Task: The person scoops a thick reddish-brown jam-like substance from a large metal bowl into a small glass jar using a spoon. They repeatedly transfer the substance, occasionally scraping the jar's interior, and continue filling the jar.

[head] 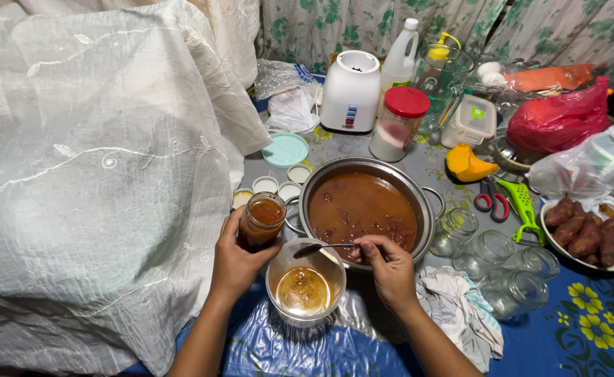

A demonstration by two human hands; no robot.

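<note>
My left hand point(235, 264) grips a small glass jar point(262, 220) filled with brown sauce, held just left of a wide metal pot point(429, 209) of the same brown sauce with dark chunks. My right hand point(389, 269) pinches the handle of a metal spoon point(319, 247). The spoon's bowl hangs over a clear plastic cup point(305, 286) that holds a little amber liquid and sits below the pot's near rim.
Several empty glass jars point(502, 269) lie right of the pot beside a crumpled cloth point(460, 307). Jar lids point(286, 150), a white appliance point(350, 91), a red-lidded jar point(399, 122), scissors point(492, 201), a green peeler point(523, 206), a bowl of sweet potatoes point(586, 234) and bags crowd the table. White fabric point(90, 174) covers the left.
</note>
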